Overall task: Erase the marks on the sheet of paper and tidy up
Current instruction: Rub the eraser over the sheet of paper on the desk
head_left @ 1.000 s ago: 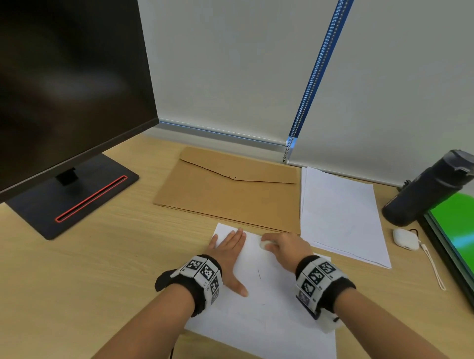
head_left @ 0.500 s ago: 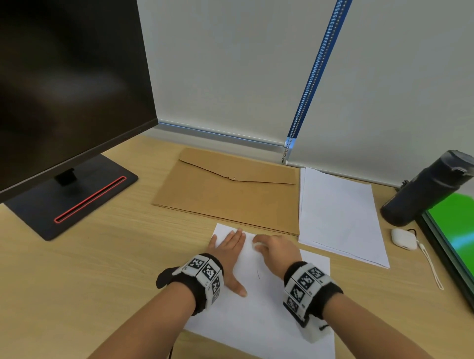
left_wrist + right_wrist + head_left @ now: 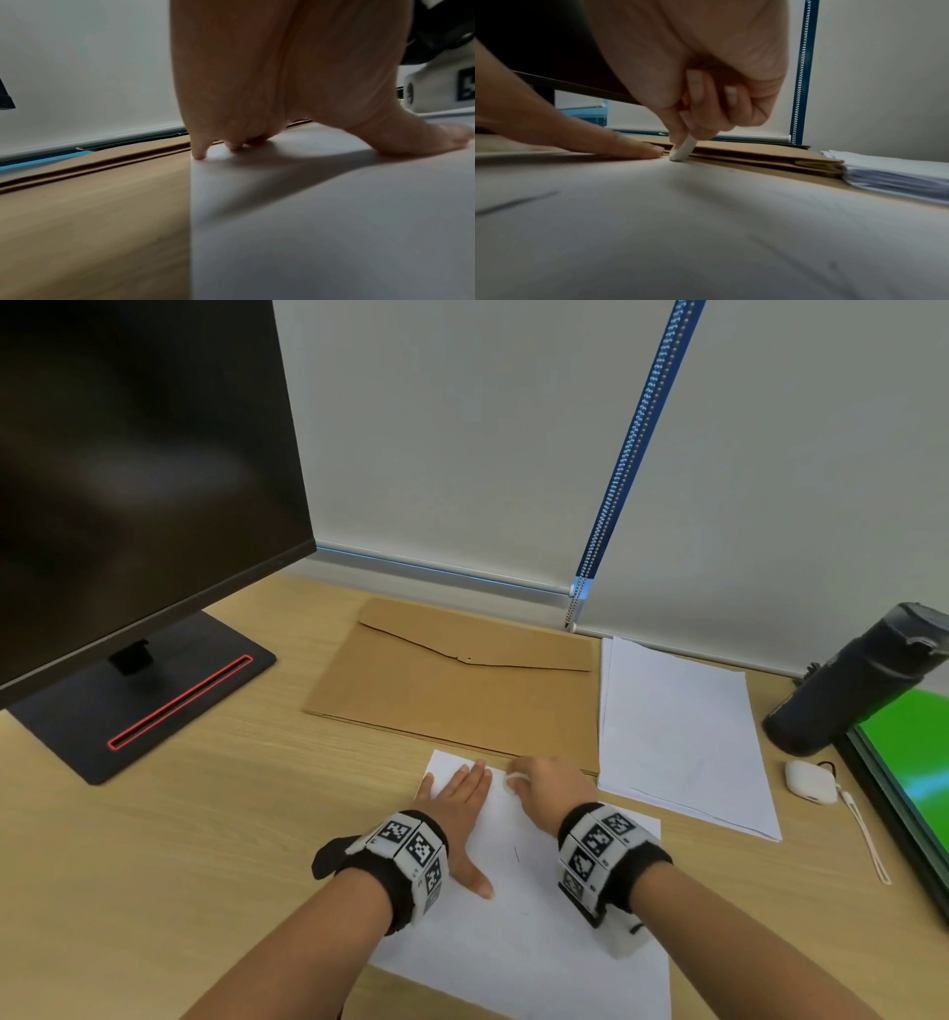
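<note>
A white sheet of paper (image 3: 539, 932) lies on the wooden desk in front of me. My left hand (image 3: 459, 806) lies flat on its left part, fingers straight, pressing it down (image 3: 282, 101). My right hand (image 3: 552, 785) pinches a small white eraser (image 3: 513, 780) and holds its lower end on the sheet near the far edge; the right wrist view shows the eraser (image 3: 684, 149) touching the paper beside my left fingertips (image 3: 639, 150). A short dark pencil mark (image 3: 517, 852) remains mid-sheet between my wrists, and the same mark (image 3: 516, 202) shows at the left of the right wrist view.
A brown paper envelope folder (image 3: 462, 680) lies just beyond the sheet, a stack of white papers (image 3: 678, 731) to its right. A dark bottle (image 3: 847, 685), white earbud case (image 3: 811, 780) and a green-screened device (image 3: 914, 762) sit at right. Monitor stand (image 3: 138, 690) at left.
My right hand with the eraser has slid leftward along the far part of the sheet, closer to my left fingertips. The left hand has stayed in place.
</note>
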`<state>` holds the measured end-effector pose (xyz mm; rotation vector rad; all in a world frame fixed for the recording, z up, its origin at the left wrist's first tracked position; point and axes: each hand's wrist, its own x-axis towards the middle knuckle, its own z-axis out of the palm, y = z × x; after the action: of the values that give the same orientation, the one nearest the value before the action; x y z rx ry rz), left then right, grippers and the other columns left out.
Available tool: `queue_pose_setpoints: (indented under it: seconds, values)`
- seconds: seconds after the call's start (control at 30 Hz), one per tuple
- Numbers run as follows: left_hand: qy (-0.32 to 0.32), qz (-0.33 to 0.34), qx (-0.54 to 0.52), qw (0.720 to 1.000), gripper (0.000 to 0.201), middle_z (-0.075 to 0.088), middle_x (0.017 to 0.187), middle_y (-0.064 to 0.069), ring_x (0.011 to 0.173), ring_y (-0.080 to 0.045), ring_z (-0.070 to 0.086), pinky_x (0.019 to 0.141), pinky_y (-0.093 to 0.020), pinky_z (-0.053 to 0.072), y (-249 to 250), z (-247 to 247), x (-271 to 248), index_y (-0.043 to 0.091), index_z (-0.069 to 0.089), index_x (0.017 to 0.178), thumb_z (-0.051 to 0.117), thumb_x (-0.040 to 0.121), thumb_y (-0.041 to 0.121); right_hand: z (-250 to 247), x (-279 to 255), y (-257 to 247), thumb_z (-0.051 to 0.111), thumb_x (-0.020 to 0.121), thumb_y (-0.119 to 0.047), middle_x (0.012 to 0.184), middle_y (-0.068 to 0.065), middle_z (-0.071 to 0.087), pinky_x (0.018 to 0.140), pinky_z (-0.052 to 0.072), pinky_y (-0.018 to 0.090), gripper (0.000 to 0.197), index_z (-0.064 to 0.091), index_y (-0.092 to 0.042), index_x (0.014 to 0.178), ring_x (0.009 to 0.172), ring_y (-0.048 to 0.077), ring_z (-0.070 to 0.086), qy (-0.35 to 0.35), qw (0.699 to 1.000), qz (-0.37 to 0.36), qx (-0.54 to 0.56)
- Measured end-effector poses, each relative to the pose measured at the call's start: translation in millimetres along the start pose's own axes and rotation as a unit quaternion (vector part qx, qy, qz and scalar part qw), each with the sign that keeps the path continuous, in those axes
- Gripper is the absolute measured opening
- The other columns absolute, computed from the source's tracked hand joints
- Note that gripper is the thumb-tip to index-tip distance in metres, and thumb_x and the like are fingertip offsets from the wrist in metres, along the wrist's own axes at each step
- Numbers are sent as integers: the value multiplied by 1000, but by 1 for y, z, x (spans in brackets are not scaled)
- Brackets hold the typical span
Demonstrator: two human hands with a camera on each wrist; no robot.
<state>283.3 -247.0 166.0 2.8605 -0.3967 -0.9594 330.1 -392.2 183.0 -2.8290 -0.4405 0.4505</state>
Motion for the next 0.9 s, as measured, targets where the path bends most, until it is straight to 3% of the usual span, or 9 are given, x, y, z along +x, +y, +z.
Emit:
queue_pose_setpoints:
  seconds: [0.17, 0.33, 0.53, 0.73, 0.9]
  values:
    - [-2, -6, -6, 1000, 132, -31, 153, 1, 142, -14, -25, 114, -50, -11, 0, 1, 1, 13, -26, 146, 69, 70, 64, 3, 3, -6, 38, 98, -27, 108, 11, 66, 76, 46, 32, 28, 59, -21, 114, 99, 29, 61, 15, 1000, 1, 15]
    - [0, -5, -7, 1000, 132, -31, 153, 0, 142, -15, -25, 114, -49, -12, 0, 1, 0, 13, -26, 146, 69, 70, 63, 7, -11, 5, 42, 94, -28, 113, 3, 66, 85, 47, 31, 26, 62, -26, 110, 105, 25, 59, -22, 1000, -20, -9]
    - [-1, -5, -1, 1000, 131, -32, 153, 1, 142, -15, -24, 114, -49, -11, 0, 0, 0, 13, -26, 146, 69, 71, 64, 2, 5, -5, 42, 96, -30, 112, 9, 66, 84, 49, 33, 28, 60, -20, 114, 103, 28, 60, 22, 999, 18, 39]
    - [-1, -4, -2, 1000, 132, -31, 153, 0, 143, -15, -23, 114, -49, -11, 0, 1, 1, 13, -26, 145, 69, 69, 64, 11, -22, 8, 43, 94, -34, 116, 3, 64, 87, 46, 33, 26, 60, -28, 113, 109, 25, 57, -28, 999, -4, 17]
    - [-9, -5, 5, 1000, 129, -32, 153, 0, 143, -15, -24, 114, -49, -11, 1, -2, -1, 13, -27, 145, 68, 72, 63, -1, 1, 6, 41, 96, -33, 116, 8, 64, 87, 50, 35, 30, 57, -24, 119, 107, 27, 59, 19, 1000, 21, 8]
